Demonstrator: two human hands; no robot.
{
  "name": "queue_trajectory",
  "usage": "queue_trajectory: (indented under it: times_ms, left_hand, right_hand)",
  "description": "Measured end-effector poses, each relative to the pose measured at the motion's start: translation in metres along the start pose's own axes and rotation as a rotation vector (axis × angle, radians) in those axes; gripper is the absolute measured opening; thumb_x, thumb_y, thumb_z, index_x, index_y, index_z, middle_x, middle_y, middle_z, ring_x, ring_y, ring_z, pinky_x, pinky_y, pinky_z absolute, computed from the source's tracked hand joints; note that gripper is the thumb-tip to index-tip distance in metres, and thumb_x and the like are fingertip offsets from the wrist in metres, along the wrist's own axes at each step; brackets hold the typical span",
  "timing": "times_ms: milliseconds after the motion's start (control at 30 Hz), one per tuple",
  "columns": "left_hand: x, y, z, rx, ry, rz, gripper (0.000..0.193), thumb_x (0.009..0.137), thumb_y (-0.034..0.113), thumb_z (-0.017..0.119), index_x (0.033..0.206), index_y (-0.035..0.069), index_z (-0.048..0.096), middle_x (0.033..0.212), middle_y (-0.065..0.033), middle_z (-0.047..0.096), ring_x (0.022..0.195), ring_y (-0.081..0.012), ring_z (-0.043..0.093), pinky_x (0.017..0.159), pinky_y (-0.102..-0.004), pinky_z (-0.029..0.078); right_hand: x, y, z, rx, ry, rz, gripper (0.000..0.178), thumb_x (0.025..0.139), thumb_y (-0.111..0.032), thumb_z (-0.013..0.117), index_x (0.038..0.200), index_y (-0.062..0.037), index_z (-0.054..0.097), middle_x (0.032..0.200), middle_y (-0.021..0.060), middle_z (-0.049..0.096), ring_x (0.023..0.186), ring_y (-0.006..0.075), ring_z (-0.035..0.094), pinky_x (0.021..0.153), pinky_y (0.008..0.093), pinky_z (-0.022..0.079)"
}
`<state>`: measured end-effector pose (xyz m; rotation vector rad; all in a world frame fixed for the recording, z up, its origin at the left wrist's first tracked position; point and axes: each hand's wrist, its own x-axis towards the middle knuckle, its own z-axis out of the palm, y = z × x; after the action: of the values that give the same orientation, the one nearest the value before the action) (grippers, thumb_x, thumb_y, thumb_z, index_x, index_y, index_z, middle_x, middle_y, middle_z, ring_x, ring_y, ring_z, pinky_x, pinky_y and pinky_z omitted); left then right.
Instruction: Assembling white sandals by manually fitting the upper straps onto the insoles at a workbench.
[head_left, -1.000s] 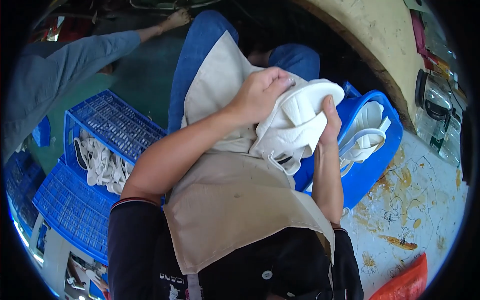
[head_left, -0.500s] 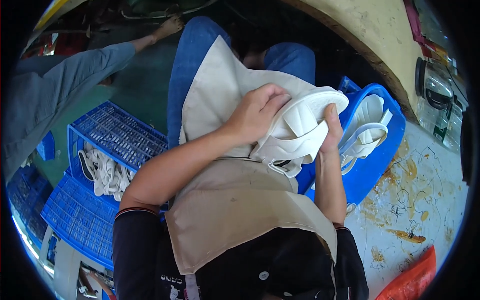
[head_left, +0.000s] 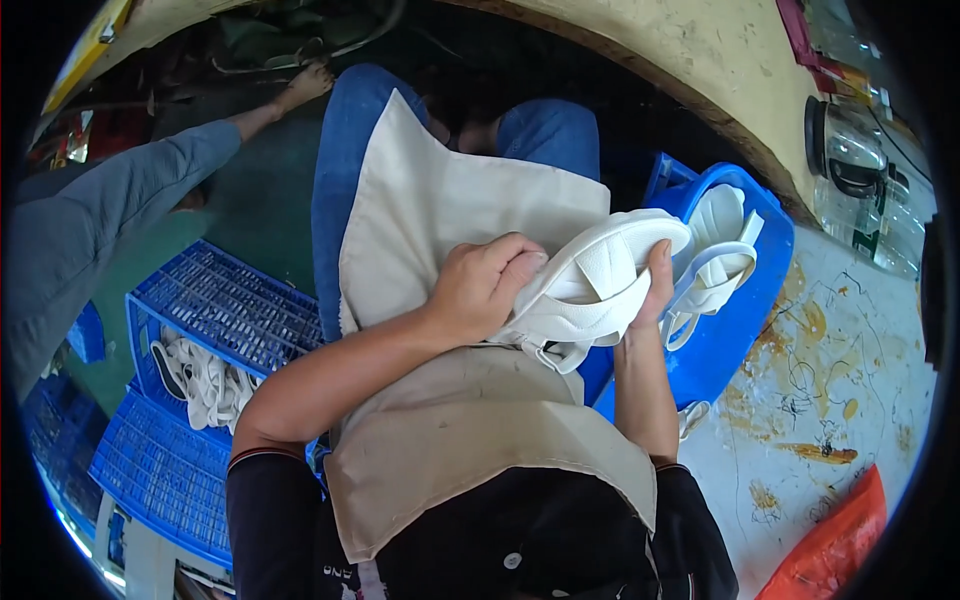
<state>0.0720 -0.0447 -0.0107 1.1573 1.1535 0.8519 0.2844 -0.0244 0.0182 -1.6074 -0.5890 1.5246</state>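
Note:
A white sandal [head_left: 590, 290] with wide crossed straps is held above my lap, its sole edge turned up and toward the far side. My right hand [head_left: 656, 285] grips one end of it, thumb over the edge and the other fingers hidden beneath. My left hand [head_left: 487, 287] is closed at the other end, fingers curled against the sole's edge; part of its grip is hidden. Right beside, another white sandal [head_left: 715, 275] rests in a blue plastic bin [head_left: 745, 335]. A beige apron [head_left: 470, 210] covers my lap under the held sandal.
Blue crates [head_left: 215, 300] stand on the left, with several white sandals [head_left: 205, 375] inside one. A stained pale surface [head_left: 800, 400] lies to the right, bearing a red bag [head_left: 830, 545] and a clear jug [head_left: 855, 160]. Another person's grey-trousered leg [head_left: 120, 200] stretches in at far left.
The sandal has been tilted, its strapped face turning more toward the near side. Both hands keep hold of it. The whole view has shifted slightly.

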Motion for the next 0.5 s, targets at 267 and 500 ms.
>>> queue_trajectory:
  times_ms: [267,500]
  left_hand:
    - [0.002,-0.018,-0.007,-0.002,0.07,0.169,0.01,0.092,0.004,0.058,0.096,0.001,0.066,0.078,-0.0083,0.071,0.06,-0.0233,0.063,0.06,-0.0323,0.049]
    - [0.007,-0.027,0.007,0.091,0.019,0.163,0.01,0.092,0.007,0.059,0.096,0.001,0.066,0.077,-0.0088,0.071,0.06,-0.0244,0.063,0.06,-0.0329,0.049]
  right_hand:
    - [0.008,0.018,0.004,0.109,0.182,0.019,0.064,0.098,-0.05,0.052,0.137,0.0008,0.047,0.115,0.023,0.065,0.096,0.0315,0.071,0.084,0.0391,0.058]
    - [0.014,0.043,-0.019,0.202,0.002,0.022,0.082,0.09,-0.07,0.047,0.134,-0.0015,0.048,0.105,0.0184,0.066,0.089,0.0295,0.069,0.082,0.0396,0.055]
